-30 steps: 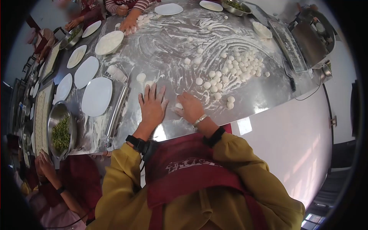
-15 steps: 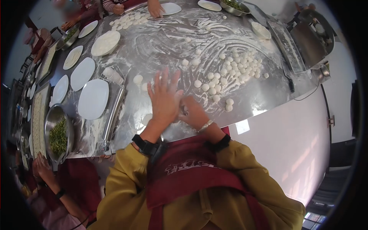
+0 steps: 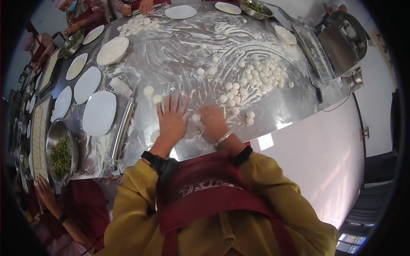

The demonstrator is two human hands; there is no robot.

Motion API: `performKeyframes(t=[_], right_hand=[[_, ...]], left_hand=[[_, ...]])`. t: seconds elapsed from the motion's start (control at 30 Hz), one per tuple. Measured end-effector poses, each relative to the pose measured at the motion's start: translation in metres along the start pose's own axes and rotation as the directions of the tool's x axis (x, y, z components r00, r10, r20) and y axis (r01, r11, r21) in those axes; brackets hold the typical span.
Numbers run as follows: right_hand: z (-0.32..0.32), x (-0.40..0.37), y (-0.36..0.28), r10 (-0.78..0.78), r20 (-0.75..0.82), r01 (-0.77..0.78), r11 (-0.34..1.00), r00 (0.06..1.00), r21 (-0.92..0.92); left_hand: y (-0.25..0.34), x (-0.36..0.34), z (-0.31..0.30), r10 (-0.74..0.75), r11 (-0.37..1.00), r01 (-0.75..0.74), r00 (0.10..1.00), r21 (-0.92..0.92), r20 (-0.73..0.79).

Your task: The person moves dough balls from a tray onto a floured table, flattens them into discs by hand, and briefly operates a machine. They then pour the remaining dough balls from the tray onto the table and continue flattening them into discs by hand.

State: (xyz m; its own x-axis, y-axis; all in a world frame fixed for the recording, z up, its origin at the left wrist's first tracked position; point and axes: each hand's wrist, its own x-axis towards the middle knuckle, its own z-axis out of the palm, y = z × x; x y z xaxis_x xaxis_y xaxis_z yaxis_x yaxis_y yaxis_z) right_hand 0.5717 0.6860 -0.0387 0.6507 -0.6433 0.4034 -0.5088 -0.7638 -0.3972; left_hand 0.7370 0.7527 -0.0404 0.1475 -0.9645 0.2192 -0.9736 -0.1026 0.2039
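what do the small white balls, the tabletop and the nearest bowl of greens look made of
Small white balls: probably dough; matte and smooth, with pale powder strewn around them.
Tabletop: metal, perhaps stainless steel; grey sheen with bright glare near its edge.
Nearest bowl of greens: likely metal, perhaps stainless steel too; smooth grey wall and shiny rim.

Right hand (image 3: 212,123): blurred. White lump (image 3: 196,118) beside it, seemingly dough: blurred, outline unclear. Apron print (image 3: 208,186): too small to read.
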Motion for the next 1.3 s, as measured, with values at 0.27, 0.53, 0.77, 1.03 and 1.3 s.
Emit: performKeyframes(t=[0.27,0.53,0.77,1.03,1.3], right_hand=[[-0.033,0.002,0.025,0.072,-0.187,-0.081,0.996,0.98,-0.043],[-0.034,0.01,0.053,0.071,-0.067,-0.084,0.974,0.995,-0.211],[-0.016,-0.024,-0.019,0.036,0.025,-0.038,0.996,0.999,0.08],[-0.068,-0.029,0.04,0.34,-0.198,-0.369,0.919,0.919,-0.137],[-0.052,-0.039,0.005,0.305,0.04,-0.305,0.917,0.952,0.257]], left_hand=[[0.046,0.025,-0.024,0.075,0.99,-0.088,0.99,-0.113,-0.12],[0.044,0.026,0.013,0.158,0.985,-0.157,0.987,-0.073,0.008],[0.016,0.014,-0.009,0.035,0.999,-0.035,0.999,-0.035,-0.003],[0.069,0.027,0.013,0.171,0.977,-0.175,0.985,-0.122,-0.037],[0.035,0.014,0.012,0.149,0.989,-0.148,0.989,-0.031,0.024]])
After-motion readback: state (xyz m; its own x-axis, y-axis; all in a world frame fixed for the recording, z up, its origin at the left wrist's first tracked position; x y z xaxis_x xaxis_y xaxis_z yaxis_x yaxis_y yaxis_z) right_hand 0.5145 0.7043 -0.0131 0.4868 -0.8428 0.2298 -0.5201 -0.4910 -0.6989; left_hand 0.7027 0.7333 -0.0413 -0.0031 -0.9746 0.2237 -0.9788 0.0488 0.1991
